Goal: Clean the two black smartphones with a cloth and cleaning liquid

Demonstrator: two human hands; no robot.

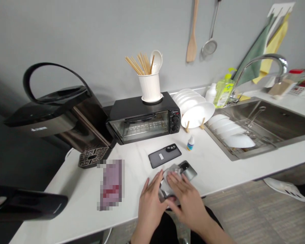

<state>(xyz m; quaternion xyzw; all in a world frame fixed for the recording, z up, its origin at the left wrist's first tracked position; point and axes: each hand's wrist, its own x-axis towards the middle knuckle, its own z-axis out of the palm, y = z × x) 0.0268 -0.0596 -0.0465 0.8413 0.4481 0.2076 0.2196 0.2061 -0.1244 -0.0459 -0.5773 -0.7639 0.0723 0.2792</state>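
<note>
A silver-grey phone lies back up near the counter's front edge, its camera block at the upper right. My right hand presses a crumpled pale grey cloth onto the phone's back with its fingers. Along the phone's left side, my left hand grips the edge, thumb toward the right hand. Both hands and the cloth cover much of the phone. Just behind it lies a dark translucent phone case. A small white dropper bottle with a blue and yellow label stands right of the case.
A black toaster oven carries a white utensil holder. Left are a black countertop appliance and a pixelated purple item. White plates stand racked beside the sink. Another person's shoe shows at right.
</note>
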